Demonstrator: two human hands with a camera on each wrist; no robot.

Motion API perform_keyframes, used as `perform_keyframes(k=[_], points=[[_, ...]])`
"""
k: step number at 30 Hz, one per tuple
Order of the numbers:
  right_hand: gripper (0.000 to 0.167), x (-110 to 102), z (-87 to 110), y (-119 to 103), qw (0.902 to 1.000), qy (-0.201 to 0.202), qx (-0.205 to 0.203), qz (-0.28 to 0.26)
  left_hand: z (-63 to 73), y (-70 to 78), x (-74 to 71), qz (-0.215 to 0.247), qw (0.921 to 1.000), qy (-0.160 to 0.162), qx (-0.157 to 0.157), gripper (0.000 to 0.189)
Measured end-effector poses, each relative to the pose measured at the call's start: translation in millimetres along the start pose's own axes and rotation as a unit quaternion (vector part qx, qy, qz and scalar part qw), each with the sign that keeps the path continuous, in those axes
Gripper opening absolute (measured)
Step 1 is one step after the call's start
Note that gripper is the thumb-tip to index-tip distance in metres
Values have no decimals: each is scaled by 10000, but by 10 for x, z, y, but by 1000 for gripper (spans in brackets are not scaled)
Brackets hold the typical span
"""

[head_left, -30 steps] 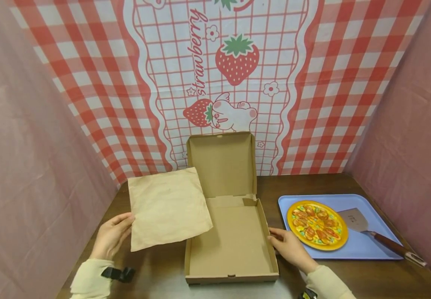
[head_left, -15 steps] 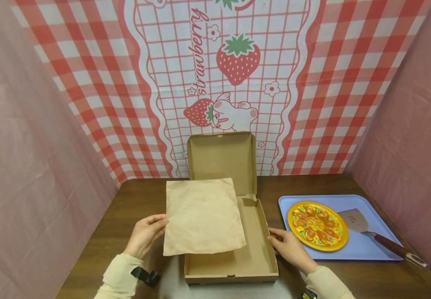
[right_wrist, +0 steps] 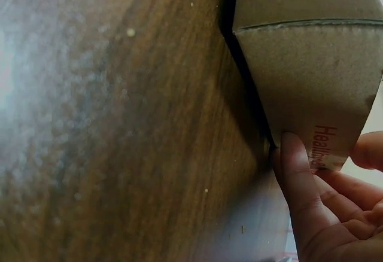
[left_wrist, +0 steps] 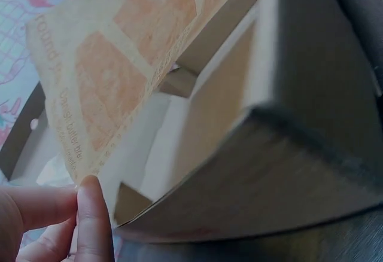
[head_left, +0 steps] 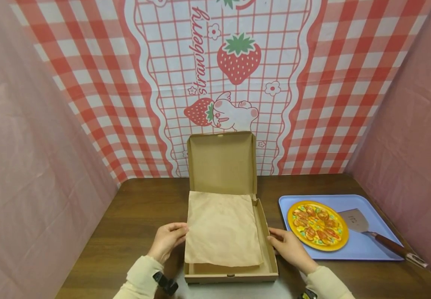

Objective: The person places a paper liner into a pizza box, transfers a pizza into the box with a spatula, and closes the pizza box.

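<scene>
My left hand (head_left: pixel 169 240) pinches the left edge of a square sheet of brown paper (head_left: pixel 223 229) between thumb and fingers. The sheet hangs tilted over the tray of an open cardboard pizza box (head_left: pixel 230 277), covering most of its floor. Orange patches and lettering show on the sheet's underside (left_wrist: pixel 111 88) in the left wrist view. At the box's right wall, my right hand (head_left: pixel 288 248) holds the side from outside. In the right wrist view, the right hand's fingers (right_wrist: pixel 294 160) lie against the wall near red print, with another finger at its edge.
The box lid (head_left: pixel 222 164) stands raised at the back. To the right, a blue tray (head_left: pixel 372 251) bears a pizza (head_left: pixel 318 225) and a spatula (head_left: pixel 385 243) whose handle juts over the tray's edge. A checked strawberry cloth (head_left: pixel 238 62) hangs behind the brown wooden table (head_left: pixel 144 195).
My left hand has carried the paper sheet rightward and down, from left of the box to over its tray. The right hand has stayed at the box's side.
</scene>
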State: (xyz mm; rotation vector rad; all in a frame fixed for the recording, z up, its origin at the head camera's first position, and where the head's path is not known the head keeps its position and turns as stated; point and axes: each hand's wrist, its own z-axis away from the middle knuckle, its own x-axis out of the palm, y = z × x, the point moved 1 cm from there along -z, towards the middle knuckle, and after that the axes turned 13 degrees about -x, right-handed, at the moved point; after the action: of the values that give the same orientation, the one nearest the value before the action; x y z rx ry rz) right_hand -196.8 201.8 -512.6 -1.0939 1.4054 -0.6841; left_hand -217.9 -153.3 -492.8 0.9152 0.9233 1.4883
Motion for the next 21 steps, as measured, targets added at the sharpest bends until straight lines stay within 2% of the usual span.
perform_keyframes(k=[6, 15, 18, 21], points=[[44, 12, -5, -9, 10000, -34, -21, -16, 1, -61, 67, -177, 9998, 62, -11, 26], [45, 20, -7, -6, 10000, 25, 25, -13, 56, -41, 126, -879, 9950, 315, 344, 23], [45, 24, -8, -8, 10000, 16, 18, -13, 63, -42, 152, -1237, 9895, 507, 550, 18], [45, 27, -8, -13, 10000, 8, 19, -22, 63, -41, 173, -1768, 9776, 735, 875, 13]])
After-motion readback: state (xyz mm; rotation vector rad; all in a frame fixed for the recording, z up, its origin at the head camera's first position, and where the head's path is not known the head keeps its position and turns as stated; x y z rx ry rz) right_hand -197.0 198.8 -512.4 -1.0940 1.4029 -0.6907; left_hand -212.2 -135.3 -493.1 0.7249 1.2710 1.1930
